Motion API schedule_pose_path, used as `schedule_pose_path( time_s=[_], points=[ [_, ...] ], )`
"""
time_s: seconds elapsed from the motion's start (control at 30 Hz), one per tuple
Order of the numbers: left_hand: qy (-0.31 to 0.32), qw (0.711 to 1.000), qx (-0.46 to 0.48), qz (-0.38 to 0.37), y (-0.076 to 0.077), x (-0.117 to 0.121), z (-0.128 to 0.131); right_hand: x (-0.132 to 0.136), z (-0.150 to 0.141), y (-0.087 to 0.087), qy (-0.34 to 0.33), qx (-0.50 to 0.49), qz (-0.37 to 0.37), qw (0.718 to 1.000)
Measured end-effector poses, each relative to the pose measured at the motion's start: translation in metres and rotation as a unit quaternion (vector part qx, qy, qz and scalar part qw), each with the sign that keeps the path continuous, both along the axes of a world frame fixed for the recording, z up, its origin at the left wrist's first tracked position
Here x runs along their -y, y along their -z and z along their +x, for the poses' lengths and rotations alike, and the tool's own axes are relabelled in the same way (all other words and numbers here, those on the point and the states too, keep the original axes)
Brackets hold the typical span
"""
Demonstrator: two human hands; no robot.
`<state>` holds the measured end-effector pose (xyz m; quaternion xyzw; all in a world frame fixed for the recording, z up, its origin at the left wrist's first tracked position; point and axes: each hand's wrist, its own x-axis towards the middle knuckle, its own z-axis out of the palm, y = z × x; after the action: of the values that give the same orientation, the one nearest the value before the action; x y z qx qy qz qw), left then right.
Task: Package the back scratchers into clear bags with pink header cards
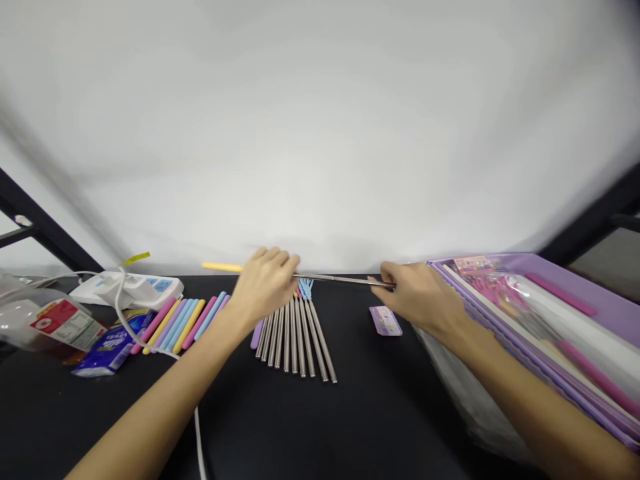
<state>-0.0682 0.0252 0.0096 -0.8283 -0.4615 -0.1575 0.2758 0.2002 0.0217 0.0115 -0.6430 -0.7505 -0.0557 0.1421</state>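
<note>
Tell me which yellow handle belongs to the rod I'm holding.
The yellow handle jutting beyond your left hand, in line with the metal rod; the two yellow ones near the blue packet lie on the black table.

You are working in what is looking like a home or dormitory room, though the view is not settling which. A black desk (pixel 280 433) is meeting a plain pale wall (pixel 320 133), dark frame bars (pixel 55 235) are flanking it, and everyday belongings are suggesting living quarters: a drink bottle (pixel 60 323), a blue packet (pixel 113 348), a power strip (pixel 173 288) holding plugs, a trailing white cable (pixel 198 433) and a filled purple basket (pixel 535 264).
</note>
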Motion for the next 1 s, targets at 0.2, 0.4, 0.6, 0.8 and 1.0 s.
schedule_pose_path(
  time_s=[0.2,0.4,0.6,0.8,1.0],
  points=[
    [-0.095,0.991,0.011,-0.098,0.004,-0.003,-0.002,-0.001,-0.007,-0.005,0.000,0.050,0.009,0.999],
    [-0.033,0.991,0.028,-0.123,0.008,0.007,0.024,-0.004,-0.022,-0.003,-0.034,0.064,0.016,0.997],
    [-0.116,0.987,0.023,-0.113,0.000,0.001,0.001,-0.008,0.000,0.008,0.014,0.048,0.001,0.999],
    [-0.111,0.985,0.026,-0.127,-0.004,0.009,0.023,-0.004,-0.028,0.016,-0.040,0.046,0.024,0.998],
    [-0.087,0.986,0.036,-0.136,0.005,0.015,0.031,0.001,-0.065,0.016,-0.080,0.059,0.022,0.995]
  ],
)
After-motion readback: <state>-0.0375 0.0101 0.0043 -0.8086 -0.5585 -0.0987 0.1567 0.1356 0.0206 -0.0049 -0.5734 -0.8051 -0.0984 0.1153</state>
